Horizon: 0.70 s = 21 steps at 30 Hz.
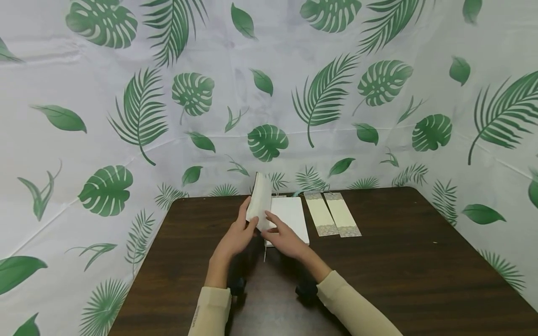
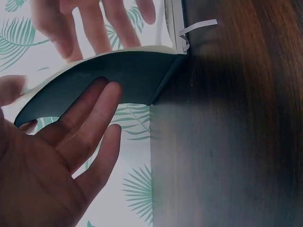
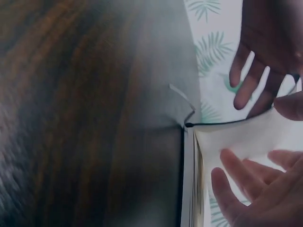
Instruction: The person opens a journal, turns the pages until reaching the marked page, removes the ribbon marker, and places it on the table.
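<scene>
A notebook with white pages lies spread on the table, its left part lifted almost upright. The dark green cover curves outward in the left wrist view. My left hand pinches that raised part, thumb on the page side and fingers behind the cover. Over the facing page, my right hand has its fingers extended, the tips at or very near the paper; exact contact is hard to tell. A thin pale ribbon sticks out from the end of the spine.
Two cream bookmarks with patterned ends, one beside the other, lie right of the notebook on the dark wooden table. A white cloth with green leaves hangs behind the table's back edge.
</scene>
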Tool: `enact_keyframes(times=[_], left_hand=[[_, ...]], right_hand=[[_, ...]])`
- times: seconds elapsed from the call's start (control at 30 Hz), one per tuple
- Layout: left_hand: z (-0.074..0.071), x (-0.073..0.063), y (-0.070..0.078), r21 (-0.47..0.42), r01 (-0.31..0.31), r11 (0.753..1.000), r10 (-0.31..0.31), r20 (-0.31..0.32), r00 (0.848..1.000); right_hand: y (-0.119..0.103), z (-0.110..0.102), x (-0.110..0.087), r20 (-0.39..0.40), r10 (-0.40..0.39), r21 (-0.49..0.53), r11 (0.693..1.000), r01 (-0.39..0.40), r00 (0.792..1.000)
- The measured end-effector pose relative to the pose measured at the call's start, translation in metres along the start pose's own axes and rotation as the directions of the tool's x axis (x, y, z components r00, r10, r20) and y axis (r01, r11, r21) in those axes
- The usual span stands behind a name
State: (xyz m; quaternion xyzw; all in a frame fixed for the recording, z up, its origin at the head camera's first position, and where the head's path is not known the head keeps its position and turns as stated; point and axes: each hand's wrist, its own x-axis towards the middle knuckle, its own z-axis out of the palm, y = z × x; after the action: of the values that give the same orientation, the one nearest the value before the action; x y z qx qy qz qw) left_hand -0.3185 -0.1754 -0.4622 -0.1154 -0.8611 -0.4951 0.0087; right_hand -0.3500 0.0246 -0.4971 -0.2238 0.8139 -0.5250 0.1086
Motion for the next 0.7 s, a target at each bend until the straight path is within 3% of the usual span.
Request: enact_keyframes(times=[0.2, 0.5, 0.6, 0.7], left_hand=[[0.0, 0.001, 0.0, 0.033, 0.045, 0.998, -0.045, -0.022, 0.999], [-0.003, 0.001, 0.0, 0.051, 0.019, 0.999, -0.018, -0.026, 0.999], [-0.003, 0.001, 0.0, 0.043, 0.016, 0.999, -0.015, -0.024, 1.0], [-0.003, 0.0, -0.001, 0.037, 0.007, 0.999, -0.006, -0.026, 1.0]], right_hand=[[-0.004, 0.004, -0.004, 0.028, -0.042, -0.071, 0.996, 0.044, 0.999], [-0.003, -0.003, -0.004, 0.048, -0.016, -0.102, 0.995, 0.021, 0.999], [0.0, -0.007, -0.002, 0.025, -0.003, -0.198, 0.98, 0.008, 1.0], [0.006, -0.011, -0.001, 0.016, 0.003, -0.34, 0.941, 0.002, 1.0]])
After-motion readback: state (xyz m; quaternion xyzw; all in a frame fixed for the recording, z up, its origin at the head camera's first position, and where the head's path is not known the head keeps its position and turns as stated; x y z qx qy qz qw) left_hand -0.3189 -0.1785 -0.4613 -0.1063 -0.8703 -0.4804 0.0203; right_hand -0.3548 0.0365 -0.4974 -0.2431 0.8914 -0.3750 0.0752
